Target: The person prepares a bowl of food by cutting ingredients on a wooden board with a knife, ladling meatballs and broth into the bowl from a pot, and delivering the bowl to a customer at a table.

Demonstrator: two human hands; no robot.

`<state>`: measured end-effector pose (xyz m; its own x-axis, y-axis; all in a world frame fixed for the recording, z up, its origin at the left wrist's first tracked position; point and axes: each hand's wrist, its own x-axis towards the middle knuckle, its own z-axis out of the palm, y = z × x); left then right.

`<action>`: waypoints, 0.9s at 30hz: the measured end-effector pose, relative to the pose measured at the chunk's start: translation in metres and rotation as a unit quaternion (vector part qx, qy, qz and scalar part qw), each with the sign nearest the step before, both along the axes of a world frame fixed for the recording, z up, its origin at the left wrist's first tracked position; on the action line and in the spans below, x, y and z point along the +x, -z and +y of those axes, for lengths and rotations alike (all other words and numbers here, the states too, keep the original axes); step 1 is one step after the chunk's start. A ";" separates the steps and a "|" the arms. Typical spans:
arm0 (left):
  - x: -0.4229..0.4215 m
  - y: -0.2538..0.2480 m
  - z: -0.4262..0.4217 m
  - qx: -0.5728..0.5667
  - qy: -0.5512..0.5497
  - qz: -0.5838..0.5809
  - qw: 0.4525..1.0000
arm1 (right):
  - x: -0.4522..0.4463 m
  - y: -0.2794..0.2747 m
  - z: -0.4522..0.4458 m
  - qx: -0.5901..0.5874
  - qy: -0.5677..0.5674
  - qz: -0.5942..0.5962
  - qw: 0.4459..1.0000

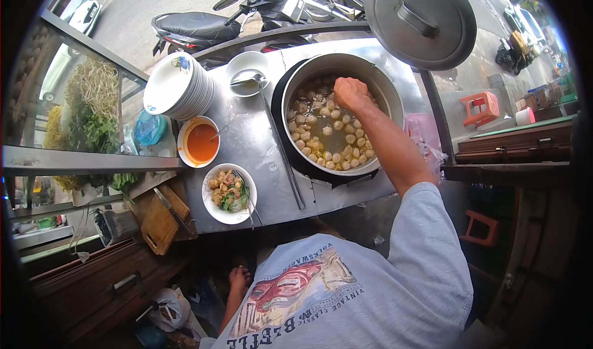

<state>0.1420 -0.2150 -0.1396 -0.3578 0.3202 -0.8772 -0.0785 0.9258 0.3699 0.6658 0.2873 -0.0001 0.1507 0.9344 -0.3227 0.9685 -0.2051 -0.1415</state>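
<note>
My right hand (351,94) is closed in a fist over the far side of a big metal pot (395,111); what it grips is hidden beneath the fingers. Many round meatballs (338,125) float in the pot's broth. Low beside my body hangs my left hand (239,277), its fingers curled and nothing visible in them. On the metal counter (267,188), left of the pot, a white bowl (212,211) holds greens and chunks of food, with cutlery at its right side. A long-handled utensil (285,157) lies between bowl and pot.
A stack of plates (185,89) rises beside a bowl of orange-red sauce (201,141). Behind them sits a small white bowl (246,62) with a spoon. A knife lies on a cutting board (157,225) at left. The pot lid (420,40) stands behind the pot; motorcycles (204,26) are beyond.
</note>
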 end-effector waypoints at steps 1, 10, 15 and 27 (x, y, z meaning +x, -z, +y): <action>0.000 0.000 0.000 0.003 -0.010 0.002 1.000 | -0.002 0.004 0.006 -0.005 0.009 0.003 1.000; 0.000 0.006 -0.021 0.062 0.055 0.011 0.996 | 0.000 0.067 0.021 -0.026 0.035 0.147 0.988; -0.013 0.029 -0.019 0.050 0.167 -0.007 0.985 | 0.009 0.028 -0.013 0.007 -0.094 0.124 0.988; -0.013 0.036 0.001 -0.009 0.051 -0.031 0.998 | 0.084 -0.082 -0.077 0.082 -0.125 -0.189 0.971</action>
